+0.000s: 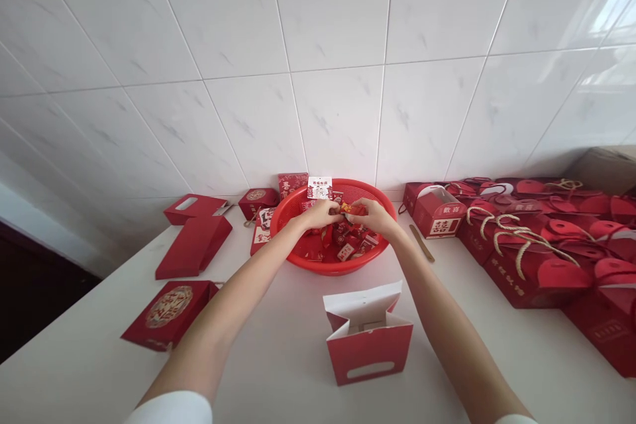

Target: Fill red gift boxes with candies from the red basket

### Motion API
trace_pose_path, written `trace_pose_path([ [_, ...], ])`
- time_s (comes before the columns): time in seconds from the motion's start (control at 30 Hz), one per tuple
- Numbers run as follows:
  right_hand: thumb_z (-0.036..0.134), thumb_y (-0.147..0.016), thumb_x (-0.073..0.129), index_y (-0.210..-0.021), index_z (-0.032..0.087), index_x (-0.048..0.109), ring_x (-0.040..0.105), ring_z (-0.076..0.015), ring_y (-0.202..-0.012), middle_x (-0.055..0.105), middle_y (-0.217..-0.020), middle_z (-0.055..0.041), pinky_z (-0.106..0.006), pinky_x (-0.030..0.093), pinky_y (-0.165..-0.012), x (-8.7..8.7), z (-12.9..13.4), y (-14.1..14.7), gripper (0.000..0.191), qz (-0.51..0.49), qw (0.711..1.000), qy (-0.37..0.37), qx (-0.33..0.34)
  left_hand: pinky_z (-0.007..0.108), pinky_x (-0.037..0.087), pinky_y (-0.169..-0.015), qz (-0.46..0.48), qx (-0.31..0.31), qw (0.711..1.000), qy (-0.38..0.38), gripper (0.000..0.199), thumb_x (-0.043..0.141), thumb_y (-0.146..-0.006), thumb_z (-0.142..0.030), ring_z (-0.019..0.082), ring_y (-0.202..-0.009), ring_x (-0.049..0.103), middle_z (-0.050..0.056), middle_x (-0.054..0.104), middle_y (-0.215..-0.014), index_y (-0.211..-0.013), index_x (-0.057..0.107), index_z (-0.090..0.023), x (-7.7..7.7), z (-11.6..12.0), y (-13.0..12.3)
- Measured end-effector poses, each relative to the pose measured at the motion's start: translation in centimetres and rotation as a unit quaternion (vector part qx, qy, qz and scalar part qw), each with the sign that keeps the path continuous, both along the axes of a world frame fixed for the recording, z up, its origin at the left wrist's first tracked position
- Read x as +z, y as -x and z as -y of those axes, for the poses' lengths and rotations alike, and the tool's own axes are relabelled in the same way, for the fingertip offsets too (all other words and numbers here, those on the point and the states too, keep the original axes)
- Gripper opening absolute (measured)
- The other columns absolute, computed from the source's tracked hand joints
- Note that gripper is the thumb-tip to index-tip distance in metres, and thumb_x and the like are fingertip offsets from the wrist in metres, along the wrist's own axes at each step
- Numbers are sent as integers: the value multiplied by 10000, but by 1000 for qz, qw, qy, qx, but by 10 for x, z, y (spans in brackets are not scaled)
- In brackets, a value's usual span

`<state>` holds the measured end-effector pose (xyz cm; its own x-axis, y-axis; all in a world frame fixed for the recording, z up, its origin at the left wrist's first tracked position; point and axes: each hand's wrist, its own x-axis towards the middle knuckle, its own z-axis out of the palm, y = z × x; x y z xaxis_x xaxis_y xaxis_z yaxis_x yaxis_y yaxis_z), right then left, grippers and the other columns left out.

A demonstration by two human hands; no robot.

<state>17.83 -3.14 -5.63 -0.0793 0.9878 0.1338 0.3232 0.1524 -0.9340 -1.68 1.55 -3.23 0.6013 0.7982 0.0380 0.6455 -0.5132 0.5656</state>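
Observation:
My left hand (320,213) and my right hand (370,215) meet over a red plastic basket (328,268). Their fingers are pinched closed on a small red-and-yellow wrapped candy (346,208), partly hidden by the fingertips. Below them in the basket lie several red wrapped sweets (348,248) and small packets. A white-and-red card packet (319,187) stands at the basket's back edge. Nearer to me, between my forearms, a red paper box (370,351) stands upright with its top flaps unfolded, showing its white inside and an oval cut-out in front.
Left on the white table (268,358) are a red box with a gold emblem (169,308), a folded red carton (193,248) and small boxes. Rows of red boxes with rope handles (531,258) fill the right. A narrow brown strip (422,243) lies beside the basket. A tiled wall rises behind.

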Motion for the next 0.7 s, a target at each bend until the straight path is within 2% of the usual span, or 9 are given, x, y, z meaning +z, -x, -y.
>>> trace_pose_path([
  [0.13,113,-689,676,-887,181,667,609,-149,-581,619,-632,20,-249,446,-541,-2,-2,2,209,-12,999,2,-32,288,426,-650,-20,8,999,24,330,707,-741,-516,218,-734,615,30,690,-774,-760,639,-194,0,-1,2],
  [0.27,83,-682,617,-873,188,654,566,-129,-548,626,-659,19,-255,455,-545,0,-2,3,221,-42,995,-3,-94,276,443,-655,-54,9,997,56,304,777,-682,-416,227,-770,649,42,735,-851,-871,697,-193,-1,-3,4],
  [0.37,83,-691,603,-902,186,648,601,-141,-618,660,-739,-3,-269,490,-609,2,-2,3,239,-57,991,1,-120,270,437,-642,-59,14,996,72,273,757,-687,-393,217,-745,645,36,745,-839,-869,718,-194,-6,-7,5],
  [0.53,176,-730,651,-1000,184,656,659,-197,-864,693,-1023,-80,-291,514,-695,4,0,3,270,-26,990,-4,-140,264,421,-624,-64,-13,995,73,249,767,-658,-428,201,-692,624,9,717,-704,-753,726,-201,-14,-15,7],
  [0.63,228,-745,675,-1005,184,651,656,-196,-886,683,-1031,-80,-277,506,-685,4,1,4,265,-7,993,0,-122,276,451,-691,-46,-16,998,49,218,716,-715,-384,214,-775,645,33,741,-827,-821,719,-193,-14,-16,8],
  [0.7,253,-742,701,-967,180,644,652,-190,-855,684,-972,-71,-262,490,-651,4,1,4,244,-3,995,0,-102,299,474,-773,7,-11,1000,18,232,672,-771,-384,231,-877,653,65,740,-947,-886,696,-184,-12,-15,7],
])
